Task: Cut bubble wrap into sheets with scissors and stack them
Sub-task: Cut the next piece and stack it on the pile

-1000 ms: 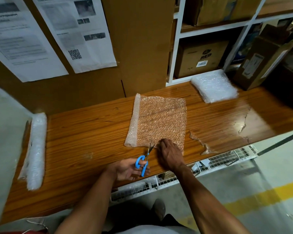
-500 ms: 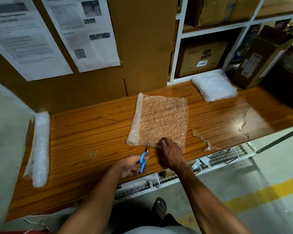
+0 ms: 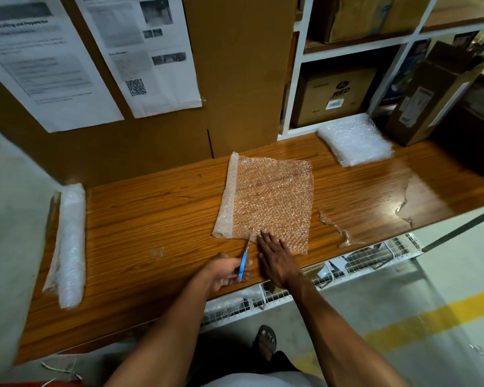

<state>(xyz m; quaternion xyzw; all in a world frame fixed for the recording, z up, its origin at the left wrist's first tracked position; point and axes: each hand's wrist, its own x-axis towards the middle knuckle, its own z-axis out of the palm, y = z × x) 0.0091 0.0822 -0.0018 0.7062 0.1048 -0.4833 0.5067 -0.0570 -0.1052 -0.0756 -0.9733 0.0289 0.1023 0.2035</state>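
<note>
At the worktop's (image 3: 151, 219) near edge, the left hand (image 3: 227, 270) is closed around the blue scissors (image 3: 243, 261), blades pointing away into the bubble wrap's (image 3: 271, 199) near edge. The right hand (image 3: 277, 261) lies flat, fingers spread, pressing that edge. The sheet runs front to back, its rolled part (image 3: 227, 196) along the left side. A stack of cut sheets (image 3: 355, 141) sits at the far edge. Behind, shelf compartments hold cardboard boxes (image 3: 333, 96).

Hands: scissors (image 3: 244, 259) apparently entering bubble wrap (image 3: 273, 199).
</note>
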